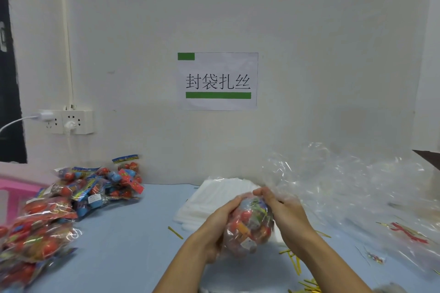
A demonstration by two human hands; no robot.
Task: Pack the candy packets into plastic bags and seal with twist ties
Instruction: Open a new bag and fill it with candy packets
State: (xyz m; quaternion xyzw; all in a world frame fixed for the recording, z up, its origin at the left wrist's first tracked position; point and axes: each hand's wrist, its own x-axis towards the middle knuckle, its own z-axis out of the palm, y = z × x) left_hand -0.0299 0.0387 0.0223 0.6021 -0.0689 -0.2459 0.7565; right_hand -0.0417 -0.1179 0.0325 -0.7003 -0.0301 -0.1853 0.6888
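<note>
Looks like a small packing workstation, workshop-type room, not a home. Printed sign taped to bare white wall, Chinese text with green bars, reads like a station label. Blue table pushed against the wall. Bulk stock on it: pile of candy packets left, stack of flat white bags centre, loose clear film right, gold twist ties scattered. Surface-mounted socket with exposed conduit.
</note>
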